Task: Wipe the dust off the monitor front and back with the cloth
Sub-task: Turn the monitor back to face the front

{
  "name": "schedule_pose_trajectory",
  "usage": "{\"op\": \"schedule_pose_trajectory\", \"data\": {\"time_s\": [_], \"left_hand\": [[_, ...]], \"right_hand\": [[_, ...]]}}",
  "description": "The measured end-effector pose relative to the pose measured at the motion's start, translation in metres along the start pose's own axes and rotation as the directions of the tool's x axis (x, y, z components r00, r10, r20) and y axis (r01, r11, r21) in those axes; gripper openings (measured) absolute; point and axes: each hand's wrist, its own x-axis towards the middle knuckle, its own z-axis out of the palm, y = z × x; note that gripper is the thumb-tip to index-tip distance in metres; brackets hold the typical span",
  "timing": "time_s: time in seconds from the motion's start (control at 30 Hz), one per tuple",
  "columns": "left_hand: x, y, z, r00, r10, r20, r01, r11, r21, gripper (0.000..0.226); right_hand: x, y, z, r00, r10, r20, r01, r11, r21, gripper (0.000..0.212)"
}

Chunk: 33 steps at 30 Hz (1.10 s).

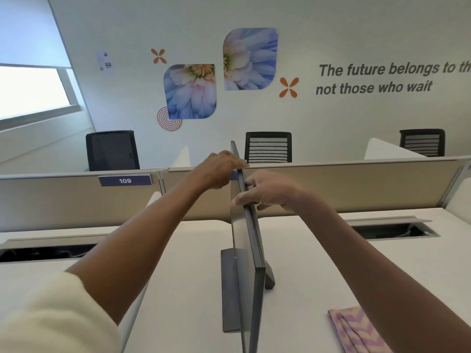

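Note:
The dark grey monitor (251, 250) stands edge-on to me on the white desk (191, 289), its flat base (229, 289) to the left of the panel. My left hand (219, 169) grips the far top edge of the monitor, fingers curled over it. My right hand (267, 192) holds the top edge nearer to me, thumb on the left face and fingers on the right face. The folded cloth (356, 329), with a purple and cream zigzag pattern, lies on the desk at the lower right, held by neither hand and partly covered by my right forearm.
A beige partition (356, 184) with a "109" label (125, 180) runs behind the desk. Open cable trays sit at the left (43, 250) and right (390, 229). Three black office chairs stand beyond the partition against the decorated wall.

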Motion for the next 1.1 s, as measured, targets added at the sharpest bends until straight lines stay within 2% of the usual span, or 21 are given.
{"op": "schedule_pose_trajectory", "data": {"time_s": [0.1,0.2,0.33,0.4,0.5,0.63,0.8,0.93,1.1], "left_hand": [[0.009,-0.003,0.002,0.997,0.068,0.023,-0.069,0.996,0.064,0.040],[0.011,-0.014,0.001,0.994,0.108,0.006,-0.108,0.990,0.091,0.037],[0.010,-0.021,-0.002,0.989,0.147,0.015,-0.148,0.988,0.042,0.035],[0.011,-0.025,-0.001,0.991,0.131,0.018,-0.131,0.991,0.018,0.035],[0.011,-0.033,0.001,0.996,0.090,0.013,-0.090,0.996,-0.015,0.034],[0.009,-0.039,0.005,1.000,0.026,-0.010,-0.026,0.996,-0.083,0.040],[0.005,-0.046,0.014,0.995,-0.042,-0.093,0.028,0.990,-0.141,0.037],[-0.002,-0.048,0.016,0.988,-0.089,-0.130,0.065,0.982,-0.175,0.034],[-0.008,-0.048,0.016,0.981,-0.139,-0.133,0.113,0.976,-0.187,0.041]], "right_hand": [[-0.003,0.003,0.001,1.000,-0.021,0.001,0.021,1.000,0.022,0.056],[0.000,0.005,0.003,0.999,-0.030,-0.040,0.031,0.999,0.042,0.066],[0.003,0.007,0.001,0.999,-0.031,-0.028,0.032,0.998,0.050,0.052],[0.002,0.010,-0.005,1.000,-0.030,0.005,0.029,0.996,0.079,0.047],[0.000,0.012,-0.015,0.999,-0.023,0.043,0.019,0.996,0.083,0.054],[-0.004,0.013,-0.031,1.000,-0.012,0.029,0.010,0.997,0.072,0.035],[-0.009,0.013,-0.049,1.000,0.014,0.020,-0.014,1.000,0.009,0.026],[-0.006,0.011,-0.054,1.000,0.002,-0.004,-0.002,0.997,-0.083,0.023],[0.005,0.015,-0.057,0.991,-0.031,-0.127,-0.004,0.964,-0.266,0.019]]}}
